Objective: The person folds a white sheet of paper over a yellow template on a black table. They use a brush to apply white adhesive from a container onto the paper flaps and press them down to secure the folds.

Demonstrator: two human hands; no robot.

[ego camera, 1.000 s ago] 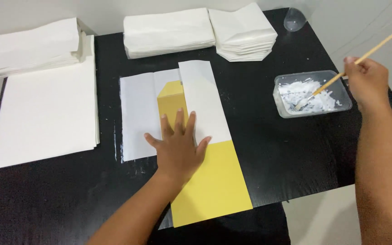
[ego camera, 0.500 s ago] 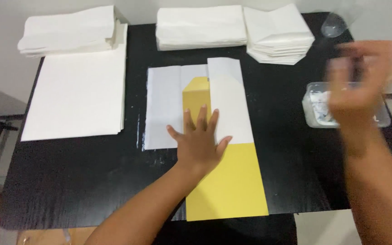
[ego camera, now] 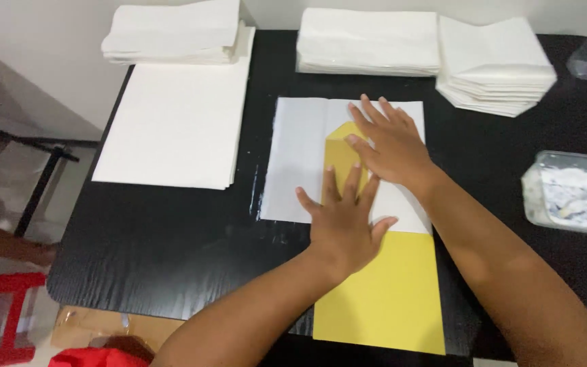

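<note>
Paper sheet (ego camera: 300, 163), white and partly folded over a yellow template (ego camera: 388, 299), was pressed flat at the middle of the black table (ego camera: 164, 251) by both hands. The left hand (ego camera: 344, 221) was spread wide, palm down, where white met yellow. The right hand (ego camera: 388, 143), which a second earlier had been held out at the plastic tray with a brush, had been brought across and laid open-fingered on the folded flap; nothing was gripped in either. The work was judged to have passed from pasting to pressing the fold. Further out, the paste tray (ego camera: 575, 197) was seen at the right, a flat white stack (ego camera: 171, 129) at the left, and folded piles (ego camera: 368, 41) along the far edge.
</note>
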